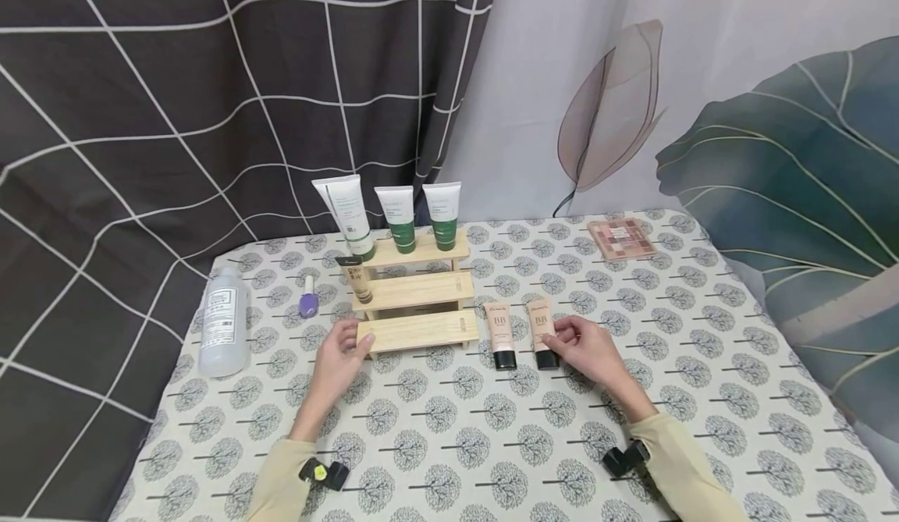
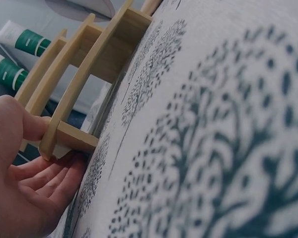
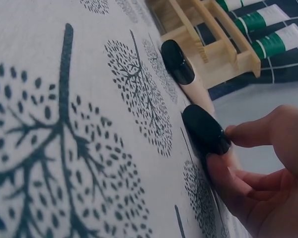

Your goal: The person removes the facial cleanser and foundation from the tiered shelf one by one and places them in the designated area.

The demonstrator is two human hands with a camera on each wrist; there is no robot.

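Note:
My left hand (image 1: 339,360) grips the left end of the lowest step of a three-step wooden rack (image 1: 421,333). In the left wrist view its thumb lies on the board (image 2: 82,82) and the fingers reach under it. My right hand (image 1: 587,348) pinches a beige BB cream tube (image 1: 541,323) with a black cap (image 3: 206,128), lying on the cloth. Beside it, to the left, lies a second BB cream tube (image 1: 499,327). Three white-and-green tubes (image 1: 400,221) stand on the top step, and a small beige tube (image 1: 357,280) leans on the middle one.
A clear pump-less bottle (image 1: 223,327) with a label stands at the far left. Near it lies a small purple bottle (image 1: 308,303) with a white cap. An eyeshadow palette (image 1: 622,239) lies at the back right. Curtains (image 1: 604,77) hang behind the tree-patterned tablecloth (image 1: 463,444).

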